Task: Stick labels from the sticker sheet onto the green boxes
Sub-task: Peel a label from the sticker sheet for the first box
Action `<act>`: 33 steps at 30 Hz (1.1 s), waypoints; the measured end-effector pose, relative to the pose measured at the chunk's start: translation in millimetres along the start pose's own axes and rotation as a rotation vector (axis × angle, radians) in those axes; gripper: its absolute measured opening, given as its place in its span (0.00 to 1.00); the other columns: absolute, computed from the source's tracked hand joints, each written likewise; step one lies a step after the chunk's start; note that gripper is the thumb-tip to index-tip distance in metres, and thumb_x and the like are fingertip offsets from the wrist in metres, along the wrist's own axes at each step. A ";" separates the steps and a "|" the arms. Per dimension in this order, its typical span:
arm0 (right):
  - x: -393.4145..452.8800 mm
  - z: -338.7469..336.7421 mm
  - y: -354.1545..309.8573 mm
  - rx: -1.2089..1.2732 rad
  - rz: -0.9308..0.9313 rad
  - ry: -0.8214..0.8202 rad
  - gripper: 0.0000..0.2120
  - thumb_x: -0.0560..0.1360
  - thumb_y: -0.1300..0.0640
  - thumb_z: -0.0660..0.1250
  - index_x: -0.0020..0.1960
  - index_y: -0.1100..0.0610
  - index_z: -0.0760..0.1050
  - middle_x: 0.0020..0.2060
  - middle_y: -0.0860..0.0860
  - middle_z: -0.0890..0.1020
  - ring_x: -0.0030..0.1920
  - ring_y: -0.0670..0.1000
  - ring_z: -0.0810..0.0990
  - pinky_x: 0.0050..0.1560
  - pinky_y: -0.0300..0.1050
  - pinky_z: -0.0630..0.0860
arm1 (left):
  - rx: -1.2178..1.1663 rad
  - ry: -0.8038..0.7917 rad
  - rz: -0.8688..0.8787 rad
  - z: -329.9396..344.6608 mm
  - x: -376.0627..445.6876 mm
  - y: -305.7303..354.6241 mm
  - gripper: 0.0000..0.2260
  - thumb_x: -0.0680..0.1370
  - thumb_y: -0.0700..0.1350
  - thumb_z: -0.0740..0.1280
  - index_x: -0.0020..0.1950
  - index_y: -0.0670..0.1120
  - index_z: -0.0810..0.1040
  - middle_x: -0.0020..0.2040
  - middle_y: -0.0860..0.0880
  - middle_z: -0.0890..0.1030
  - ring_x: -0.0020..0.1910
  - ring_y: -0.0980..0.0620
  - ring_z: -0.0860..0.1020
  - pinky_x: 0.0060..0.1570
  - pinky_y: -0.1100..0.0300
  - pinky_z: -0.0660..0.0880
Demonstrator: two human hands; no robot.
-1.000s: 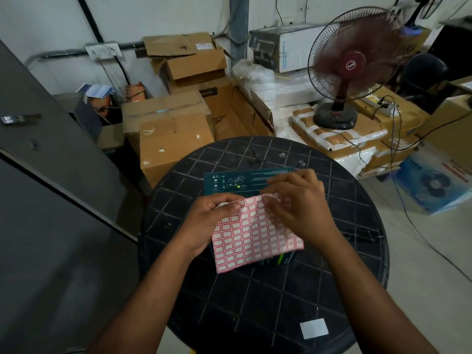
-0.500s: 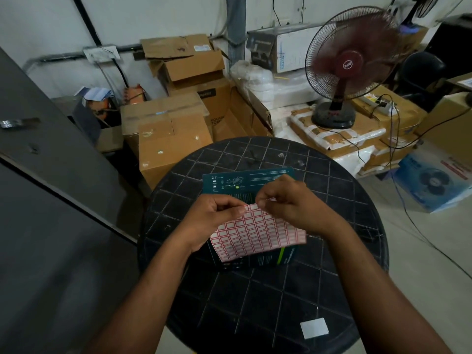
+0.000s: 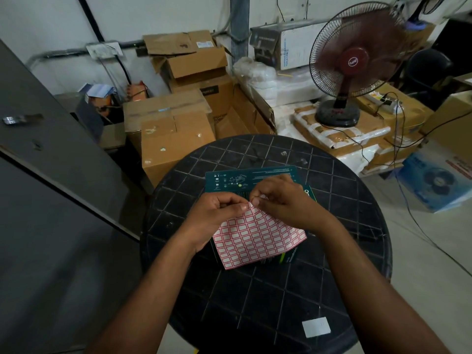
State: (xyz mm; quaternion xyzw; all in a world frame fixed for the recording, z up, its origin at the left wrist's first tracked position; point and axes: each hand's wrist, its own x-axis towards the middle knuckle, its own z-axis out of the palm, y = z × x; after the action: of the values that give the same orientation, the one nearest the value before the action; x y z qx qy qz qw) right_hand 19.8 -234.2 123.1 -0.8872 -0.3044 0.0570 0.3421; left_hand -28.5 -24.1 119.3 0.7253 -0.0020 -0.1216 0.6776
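Red-framed white labels cover the sticker sheet [image 3: 258,238], which is held a little above the green boxes [image 3: 251,178] in the middle of the round black surface [image 3: 255,290]. The left hand [image 3: 214,218] grips the top left part of the sheet, with the thumb on top and the other fingers curled under it. The right hand [image 3: 286,203] comes from the right side and pinches the top corner of the sheet with thumb and forefinger, touching the left thumb tip. Whether a label is already lifted there is too small to tell. The hands and the sheet hide most of the boxes; only the far printed face and a strip at the right and near side show. A small white square [image 3: 316,327] lies near the front edge of the surface, well apart from the sheet. Behind the surface stand cardboard cartons [image 3: 176,139] and a dark red fan [image 3: 355,62].
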 end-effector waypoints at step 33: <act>-20.0 22.0 -26.3 -0.177 0.060 0.545 0.14 0.72 0.38 0.66 0.46 0.45 0.85 0.65 0.46 0.75 0.68 0.53 0.63 0.59 0.57 0.66 | -0.044 0.154 0.062 9.6 2.2 1.1 0.06 0.76 0.39 0.72 0.44 0.48 0.87 0.44 0.48 0.87 0.47 0.50 0.85 0.51 0.54 0.80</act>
State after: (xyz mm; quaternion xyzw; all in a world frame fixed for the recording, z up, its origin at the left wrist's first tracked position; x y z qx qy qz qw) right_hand -16.3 -217.9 121.1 -0.9048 -0.1785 -0.2000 0.3308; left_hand -27.9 -34.0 119.5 0.7171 0.0304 -0.0446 0.6949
